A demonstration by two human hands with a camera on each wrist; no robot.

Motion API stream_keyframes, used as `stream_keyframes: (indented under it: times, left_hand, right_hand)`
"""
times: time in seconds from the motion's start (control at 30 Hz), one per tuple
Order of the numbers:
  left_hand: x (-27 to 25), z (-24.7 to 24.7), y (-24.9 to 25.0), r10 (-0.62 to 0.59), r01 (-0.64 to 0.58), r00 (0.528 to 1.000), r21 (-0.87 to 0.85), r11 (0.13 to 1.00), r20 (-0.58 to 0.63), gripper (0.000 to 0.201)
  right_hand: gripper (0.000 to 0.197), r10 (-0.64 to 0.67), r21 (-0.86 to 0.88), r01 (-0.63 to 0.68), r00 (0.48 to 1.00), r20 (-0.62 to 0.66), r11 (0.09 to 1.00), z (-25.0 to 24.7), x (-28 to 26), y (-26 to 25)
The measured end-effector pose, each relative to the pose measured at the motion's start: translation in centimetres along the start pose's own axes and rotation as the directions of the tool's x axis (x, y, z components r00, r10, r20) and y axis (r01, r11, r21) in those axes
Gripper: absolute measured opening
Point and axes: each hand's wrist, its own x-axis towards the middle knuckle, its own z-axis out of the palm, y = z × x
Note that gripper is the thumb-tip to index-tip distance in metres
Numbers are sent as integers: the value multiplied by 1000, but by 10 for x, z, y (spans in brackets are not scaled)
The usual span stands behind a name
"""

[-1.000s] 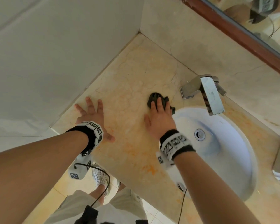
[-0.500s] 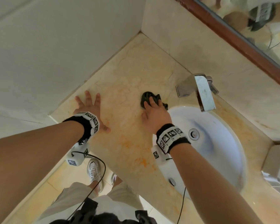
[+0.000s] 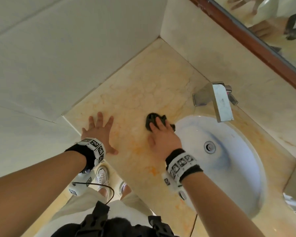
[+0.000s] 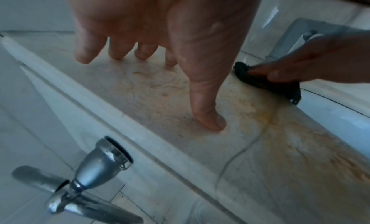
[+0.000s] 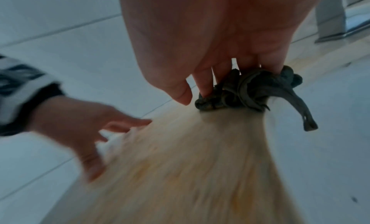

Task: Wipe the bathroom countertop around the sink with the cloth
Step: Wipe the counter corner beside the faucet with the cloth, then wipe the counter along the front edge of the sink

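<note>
Left hand: the left hand (image 3: 99, 132) lies flat on the countertop (image 3: 135, 93) near its front edge, fingers spread and straight, thumb tip pressed to the stone in the left wrist view (image 4: 208, 119); it holds nothing.
Right hand: the right hand (image 3: 162, 137) rests on top of the cloth (image 3: 151, 121), its fingers (image 5: 204, 85) extended and pressing down into the bunched fabric; the thumb stands clear of it.
Cloth: small, dark, almost black, crumpled into a tight wad with folds and ridges; a thin strip trails off one side (image 5: 300, 107). It sits on the countertop just beside the left rim of the sink (image 3: 186, 124), partly covered by the fingers.
Countertop: beige marble with orange-yellow veining and blotches, meeting pale walls at a corner.
Sink: white oval basin (image 3: 246, 168) with a round metal drain (image 3: 209, 147).
Faucet: square chrome faucet (image 3: 220, 101) stands behind the basin, its spout reaching over the bowl.
Mirror: a brown-framed mirror (image 3: 263, 47) hangs above the back wall.
</note>
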Motion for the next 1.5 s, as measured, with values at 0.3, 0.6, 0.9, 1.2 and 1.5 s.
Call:
stream_keyframes:
  times: [0.3, 0.6, 0.9, 1.2, 1.5]
  left_hand:
    - [5, 0, 2, 7, -6, 1000, 31, 999, -16, 145]
    - [6, -1, -2, 44, -43, 999, 63, 997, -20, 146]
    - [5, -1, -7, 91, -88, 995, 49, 995, -49, 145]
    - [11, 7, -18, 122, -119, 988, 46, 992, -89, 147]
    - [1, 0, -25, 250, -234, 957, 119, 965, -149, 103]
  right_hand:
    - [56, 123, 4, -123, 990, -76, 992, -56, 79, 20]
    - [53, 41, 44, -39, 997, -61, 998, -6, 15, -18]
    - [55, 61, 103, -60, 998, -1, 993, 52, -62, -54]
    - [54, 165, 152, -168, 986, 32, 974, -9, 8, -56]
    - [63, 341, 518, -163, 901, -269, 840, 16, -49, -61]
